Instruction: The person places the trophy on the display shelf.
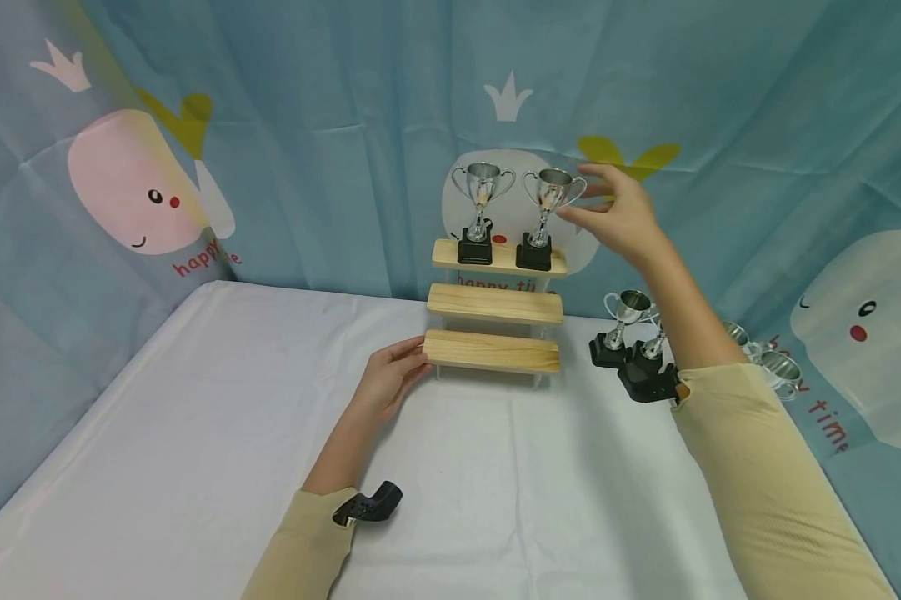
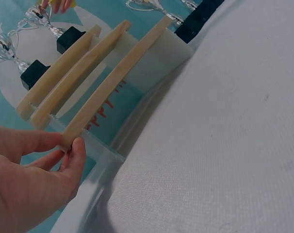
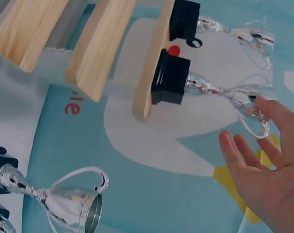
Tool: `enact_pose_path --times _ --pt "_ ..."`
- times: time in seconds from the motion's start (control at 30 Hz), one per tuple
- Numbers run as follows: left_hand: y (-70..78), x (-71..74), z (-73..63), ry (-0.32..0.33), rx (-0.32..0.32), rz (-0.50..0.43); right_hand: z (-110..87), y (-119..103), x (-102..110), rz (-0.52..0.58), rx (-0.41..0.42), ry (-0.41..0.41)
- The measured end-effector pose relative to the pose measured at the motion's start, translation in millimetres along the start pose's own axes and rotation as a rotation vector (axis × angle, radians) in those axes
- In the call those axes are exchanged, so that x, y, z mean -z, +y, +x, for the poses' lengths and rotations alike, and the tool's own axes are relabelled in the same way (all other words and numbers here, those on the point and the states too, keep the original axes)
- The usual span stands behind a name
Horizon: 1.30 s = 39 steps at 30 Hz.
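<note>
A three-tier wooden display stand (image 1: pixel 493 352) rises in steps at the back of the table. My left hand (image 1: pixel 393 375) pinches the left end of its lowest board (image 2: pixel 113 85) between thumb and fingers. Two silver trophy cups with black square bases stand upright on the top board: one trophy (image 1: pixel 483 183) at left, another trophy (image 1: pixel 552 192) at right. Beside the right-hand trophy is my right hand (image 1: pixel 618 212), its fingers spread loosely around the near handle. In the right wrist view, one digit (image 3: pixel 273 109) overlaps the cup's side; the other fingers stay apart from it.
Several more trophies, including one trophy (image 1: pixel 630 310), stand right of the stand, partly hidden by my right forearm. A white cloth (image 1: pixel 232 442) covers the table. A blue printed curtain (image 1: pixel 330 167) hangs close behind the stand.
</note>
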<state>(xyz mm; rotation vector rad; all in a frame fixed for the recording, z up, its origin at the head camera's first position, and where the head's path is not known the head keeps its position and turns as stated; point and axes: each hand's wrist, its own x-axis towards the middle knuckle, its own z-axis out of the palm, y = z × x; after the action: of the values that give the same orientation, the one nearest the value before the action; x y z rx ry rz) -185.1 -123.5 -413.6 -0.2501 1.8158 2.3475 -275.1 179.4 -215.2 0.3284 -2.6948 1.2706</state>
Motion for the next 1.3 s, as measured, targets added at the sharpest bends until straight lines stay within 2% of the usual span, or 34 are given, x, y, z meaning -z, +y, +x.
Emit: enact_pose_path --times 0.23,0.53,0.97,1.3 --pt "-0.8 1.7 0.4 -0.004 0.001 0.003 -6.2 6.9 7.4 -0.035 -0.012 -0.025" --pt "-1.7 3.2 0.4 -0.004 -0.005 0.0 -14.4 15.7 10.9 -0.035 -0.04 -0.094" --pt "-1.9 2.1 0.5 0.0 -0.006 -0.002 -28.7 28.6 4.4 -0.104 -0.025 -0.114" --pt "-1.1 1.2 0.4 -0.005 -0.007 -0.014 -44.0 35.8 0.9 -0.101 -0.025 -0.094"
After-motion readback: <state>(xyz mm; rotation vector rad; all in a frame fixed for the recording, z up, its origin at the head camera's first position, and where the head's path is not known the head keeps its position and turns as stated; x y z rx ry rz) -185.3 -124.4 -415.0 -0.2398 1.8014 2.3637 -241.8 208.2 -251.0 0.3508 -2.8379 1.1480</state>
